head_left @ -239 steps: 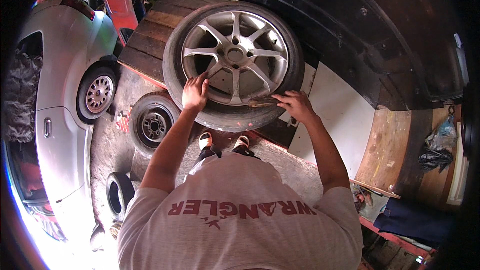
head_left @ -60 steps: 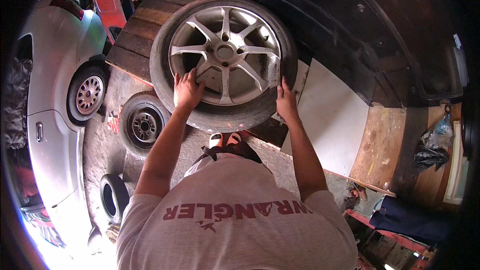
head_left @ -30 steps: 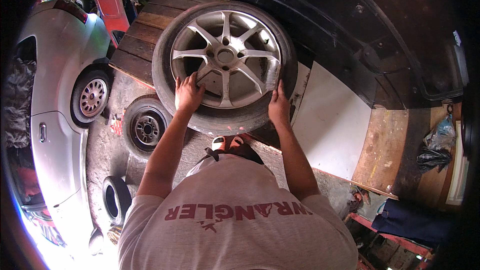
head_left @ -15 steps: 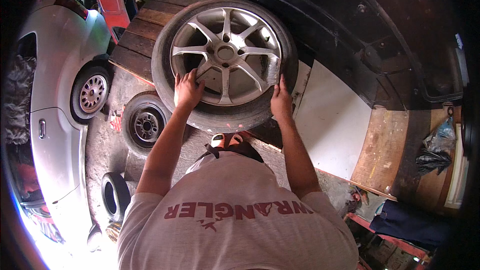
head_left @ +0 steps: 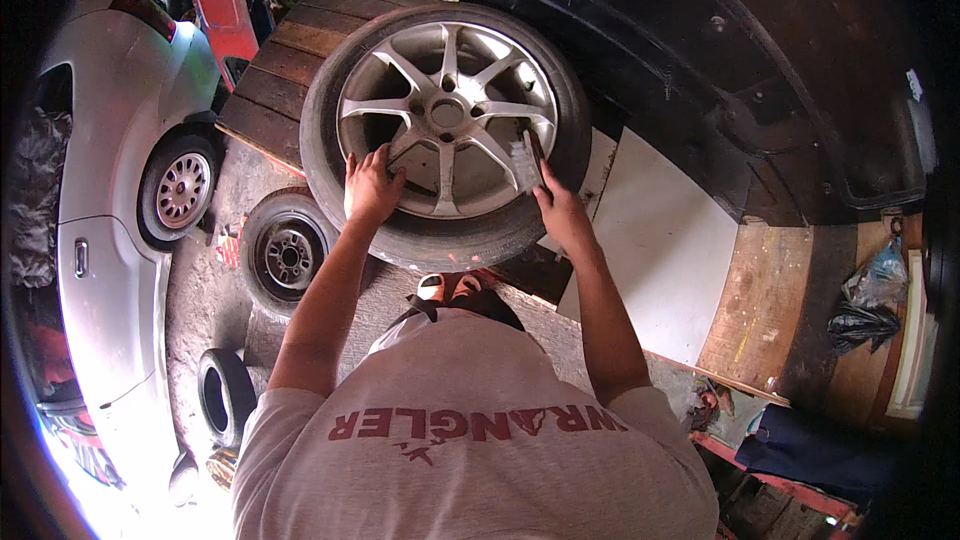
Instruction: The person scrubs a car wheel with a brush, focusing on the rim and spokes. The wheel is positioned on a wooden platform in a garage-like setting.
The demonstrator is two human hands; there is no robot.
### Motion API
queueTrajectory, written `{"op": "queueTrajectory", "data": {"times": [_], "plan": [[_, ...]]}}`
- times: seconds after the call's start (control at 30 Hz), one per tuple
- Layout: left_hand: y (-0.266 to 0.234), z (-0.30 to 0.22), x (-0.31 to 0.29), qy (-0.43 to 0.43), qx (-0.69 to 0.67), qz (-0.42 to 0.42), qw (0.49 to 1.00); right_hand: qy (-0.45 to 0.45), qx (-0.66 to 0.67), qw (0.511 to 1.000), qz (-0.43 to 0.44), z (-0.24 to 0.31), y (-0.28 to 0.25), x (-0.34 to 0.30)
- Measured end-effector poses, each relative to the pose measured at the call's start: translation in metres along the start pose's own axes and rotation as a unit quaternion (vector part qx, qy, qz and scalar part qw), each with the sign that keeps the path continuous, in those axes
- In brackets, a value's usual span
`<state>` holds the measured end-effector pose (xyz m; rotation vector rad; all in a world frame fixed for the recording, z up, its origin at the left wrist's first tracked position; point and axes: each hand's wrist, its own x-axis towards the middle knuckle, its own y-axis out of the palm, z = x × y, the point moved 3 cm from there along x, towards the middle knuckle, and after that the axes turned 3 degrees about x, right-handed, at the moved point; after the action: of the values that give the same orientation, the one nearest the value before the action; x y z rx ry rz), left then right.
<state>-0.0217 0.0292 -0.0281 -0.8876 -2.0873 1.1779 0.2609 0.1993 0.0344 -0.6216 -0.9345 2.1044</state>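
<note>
A car wheel (head_left: 448,162) with a pale spoked alloy rim and a black tire (head_left: 440,245) lies face up before me, on a wooden platform. My left hand (head_left: 372,188) rests on its near left side, fingers stretched over the rim's edge and thumb apart. A brush (head_left: 527,162) with pale bristles and a dark handle is in my right hand (head_left: 562,212), fingers closed round the handle. Its bristles are at the inner right side of the rim, beside a spoke; whether they touch the metal is hard to tell.
Left of the platform planks (head_left: 268,90), a dark steel wheel (head_left: 287,252) and a loose tire (head_left: 225,395) are near a silver car (head_left: 115,230). A white panel (head_left: 655,250) and a large black panel (head_left: 690,70) stand right. A plastic bag (head_left: 872,295) hangs far right.
The brush and my right hand have shifted left, in from the tire's edge over the rim, and the handle now shows. My left hand stays on the wheel.
</note>
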Motion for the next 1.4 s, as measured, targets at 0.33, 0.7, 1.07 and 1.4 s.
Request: {"op": "queueTrajectory", "data": {"times": [0.33,0.7,1.07,1.4], "plan": [[-0.004,0.003,-0.002,-0.007,-0.010,-0.012,1.000,0.083,-0.047,0.991,0.098,0.032,-0.016,-0.046],[-0.006,0.002,-0.002,-0.006,-0.020,0.002,1.000,-0.076,-0.193,0.968,0.140,0.069,0.007,0.010],[-0.007,0.008,-0.008,-0.016,-0.025,-0.022,0.999,-0.086,-0.279,0.916,0.276,0.089,-0.040,0.007],[-0.003,0.009,-0.005,-0.022,-0.034,-0.027,0.999,0.148,0.180,0.884,0.405,0.033,0.021,0.035]]}}
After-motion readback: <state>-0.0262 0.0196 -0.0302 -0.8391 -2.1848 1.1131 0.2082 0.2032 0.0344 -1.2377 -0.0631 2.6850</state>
